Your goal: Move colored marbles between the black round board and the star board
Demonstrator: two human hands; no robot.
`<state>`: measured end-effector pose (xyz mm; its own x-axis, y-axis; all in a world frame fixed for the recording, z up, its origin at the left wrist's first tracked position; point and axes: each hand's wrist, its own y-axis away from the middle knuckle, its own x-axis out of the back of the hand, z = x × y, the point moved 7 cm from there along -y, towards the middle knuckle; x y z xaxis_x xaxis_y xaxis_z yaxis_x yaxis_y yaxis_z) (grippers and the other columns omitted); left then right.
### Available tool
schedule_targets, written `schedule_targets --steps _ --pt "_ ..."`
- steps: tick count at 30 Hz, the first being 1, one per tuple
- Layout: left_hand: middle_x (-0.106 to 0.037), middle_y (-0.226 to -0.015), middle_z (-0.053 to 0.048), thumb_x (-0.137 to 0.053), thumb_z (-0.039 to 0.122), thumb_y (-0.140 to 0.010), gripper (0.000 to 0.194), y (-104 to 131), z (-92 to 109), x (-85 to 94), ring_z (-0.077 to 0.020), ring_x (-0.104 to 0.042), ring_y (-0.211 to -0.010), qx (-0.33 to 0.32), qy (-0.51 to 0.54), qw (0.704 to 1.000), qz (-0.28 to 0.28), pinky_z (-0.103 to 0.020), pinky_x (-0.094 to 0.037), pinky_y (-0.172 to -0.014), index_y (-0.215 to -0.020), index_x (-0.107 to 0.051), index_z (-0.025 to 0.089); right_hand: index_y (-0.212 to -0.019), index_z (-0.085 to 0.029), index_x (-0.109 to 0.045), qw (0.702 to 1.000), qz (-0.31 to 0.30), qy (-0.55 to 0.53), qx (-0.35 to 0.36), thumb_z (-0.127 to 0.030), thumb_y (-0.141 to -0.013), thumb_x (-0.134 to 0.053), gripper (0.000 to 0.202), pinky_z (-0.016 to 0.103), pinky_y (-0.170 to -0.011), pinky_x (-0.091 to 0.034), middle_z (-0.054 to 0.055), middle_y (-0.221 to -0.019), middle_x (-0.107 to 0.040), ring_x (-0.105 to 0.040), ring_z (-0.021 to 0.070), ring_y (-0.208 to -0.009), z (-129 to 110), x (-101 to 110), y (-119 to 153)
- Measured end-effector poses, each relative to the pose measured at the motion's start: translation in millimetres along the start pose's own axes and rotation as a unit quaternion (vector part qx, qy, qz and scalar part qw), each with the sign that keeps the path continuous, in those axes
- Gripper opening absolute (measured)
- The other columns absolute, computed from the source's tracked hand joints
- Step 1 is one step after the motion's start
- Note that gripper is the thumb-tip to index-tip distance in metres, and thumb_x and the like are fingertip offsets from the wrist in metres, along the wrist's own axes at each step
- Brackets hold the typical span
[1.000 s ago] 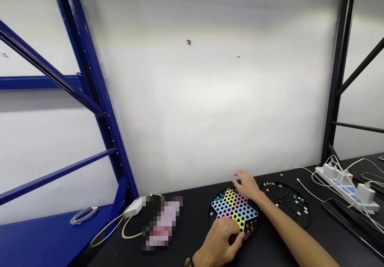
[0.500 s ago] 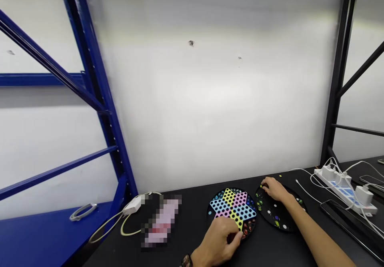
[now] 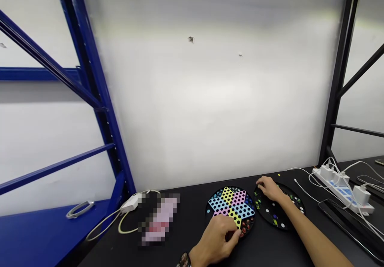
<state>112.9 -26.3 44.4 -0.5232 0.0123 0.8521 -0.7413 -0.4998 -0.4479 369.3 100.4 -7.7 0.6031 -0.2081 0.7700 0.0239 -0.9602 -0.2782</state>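
Note:
A round Chinese checkers board (image 3: pixel 232 204) with a yellow, pink and light blue star of holes lies on the black table, coloured marbles filling its rim. Over its near edge curls my left hand (image 3: pixel 217 237), thumb by the near yellow point; its fingertips are mostly hidden, so what they grip does not show. To the right, a round black tray (image 3: pixel 269 225) holds loose marbles, green ones at its left and a few white and yellow ones nearer. My right hand (image 3: pixel 269 188) reaches to the tray's far left rim, fingers bent together and pointing down; anything between them is too small to make out.
A pixelated pink item (image 3: pixel 162 221) and a white adapter with a cable (image 3: pixel 130 204) lie left of the board. At right are a power strip (image 3: pixel 343 189) with chargers and white cables, and a black phone (image 3: pixel 345 223). A white wall (image 3: pixel 210 119) stands behind.
My right hand has shifted slightly left toward the tray's far left rim. My left hand stays at the board's near edge. The whole view has moved a little.

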Motion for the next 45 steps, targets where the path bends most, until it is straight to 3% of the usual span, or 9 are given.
schedule_targets --steps 7,22,27,32,36,38,40,43,45 --pt "-0.049 -0.057 0.003 -0.049 0.019 -0.089 0.031 0 0 -0.6 -0.0107 -0.040 -0.054 0.000 0.009 1.000 -0.004 -0.026 -0.030 -0.058 -0.060 -0.039 0.019 -0.086 -0.017 -0.074 0.996 0.001 -0.088 -0.013 -0.022 -0.076 -0.058 0.019 0.031 -0.074 -0.051 0.006 -0.079 -0.072 -0.065 0.0201 -0.074 19 12 -2" --pt "-0.048 -0.056 0.003 -0.049 0.021 -0.090 0.033 0 2 -1.8 -0.0107 -0.038 -0.053 0.001 0.005 1.000 -0.012 -0.026 -0.029 -0.058 -0.059 -0.040 0.019 -0.093 -0.018 -0.074 0.998 -0.037 -0.029 0.028 -0.023 -0.076 -0.063 0.021 0.029 -0.072 -0.050 0.006 -0.088 -0.070 -0.062 0.0176 -0.074 -16 -12 8" --pt "-0.049 -0.056 0.003 -0.050 0.020 -0.090 0.032 1 3 -1.4 -0.0108 -0.040 -0.054 -0.002 0.000 1.000 -0.006 -0.027 -0.030 -0.058 -0.059 -0.042 0.019 -0.084 -0.017 -0.073 0.988 -0.015 -0.157 -0.009 -0.032 -0.074 -0.066 0.020 0.031 -0.069 -0.051 0.005 -0.075 -0.069 -0.063 0.0197 -0.072 -9 -10 2" --pt "-0.049 -0.056 0.003 -0.050 0.020 -0.090 0.033 0 3 -1.8 -0.0107 -0.040 -0.053 -0.006 0.009 1.000 -0.009 -0.027 -0.030 -0.057 -0.059 -0.042 0.019 -0.091 -0.019 -0.067 0.857 0.113 -0.490 -0.110 -0.041 -0.065 -0.078 0.036 0.029 -0.065 -0.052 0.005 -0.085 -0.069 -0.065 0.0195 -0.078 24 24 1" --pt "-0.050 -0.057 0.003 -0.050 0.022 -0.092 0.033 0 3 -1.9 -0.0109 -0.041 -0.054 -0.012 0.012 1.000 0.000 -0.028 -0.031 -0.058 -0.059 -0.046 0.019 -0.088 -0.024 -0.062 0.775 0.173 -0.589 -0.148 -0.034 -0.064 -0.078 0.030 0.028 -0.061 -0.052 0.005 -0.086 -0.068 -0.066 0.0194 -0.077 52 39 5" --pt "-0.051 -0.057 0.002 -0.050 0.022 -0.092 0.033 0 3 -1.7 -0.0110 -0.042 -0.054 -0.012 0.013 1.000 0.002 -0.027 -0.031 -0.057 -0.059 -0.048 0.019 -0.087 -0.024 -0.061 0.789 0.175 -0.563 -0.173 -0.035 -0.067 -0.073 0.026 0.027 -0.056 -0.050 0.004 -0.082 -0.067 -0.064 0.0179 -0.070 60 40 6" --pt "-0.051 -0.057 0.002 -0.050 0.021 -0.092 0.033 0 3 -1.2 -0.0109 -0.043 -0.054 -0.013 0.013 1.000 0.004 -0.027 -0.031 -0.058 -0.059 -0.048 0.019 -0.084 -0.021 -0.061 0.851 0.165 -0.460 -0.191 -0.037 -0.071 -0.067 0.021 0.026 -0.053 -0.045 0.003 -0.074 -0.063 -0.060 0.0169 -0.064 63 41 6" --pt "-0.050 -0.057 0.003 -0.050 0.021 -0.093 0.035 0 4 -0.6 -0.0107 -0.042 -0.053 -0.013 0.011 1.000 0.001 -0.027 -0.030 -0.057 -0.058 -0.046 0.019 -0.080 -0.020 -0.064 0.958 0.138 -0.170 -0.187 -0.032 -0.074 -0.062 0.014 0.028 -0.059 -0.043 0.003 -0.069 -0.061 -0.059 0.0196 -0.069 58 45 6" --pt "-0.049 -0.057 0.003 -0.050 0.020 -0.093 0.035 0 5 -0.3 -0.0106 -0.041 -0.053 -0.013 0.012 1.000 0.000 -0.027 -0.030 -0.058 -0.058 -0.046 0.019 -0.086 -0.020 -0.066 0.981 0.101 0.002 -0.166 -0.028 -0.075 -0.061 0.014 0.030 -0.067 -0.043 0.006 -0.083 -0.065 -0.062 0.0226 -0.081 52 42 6"
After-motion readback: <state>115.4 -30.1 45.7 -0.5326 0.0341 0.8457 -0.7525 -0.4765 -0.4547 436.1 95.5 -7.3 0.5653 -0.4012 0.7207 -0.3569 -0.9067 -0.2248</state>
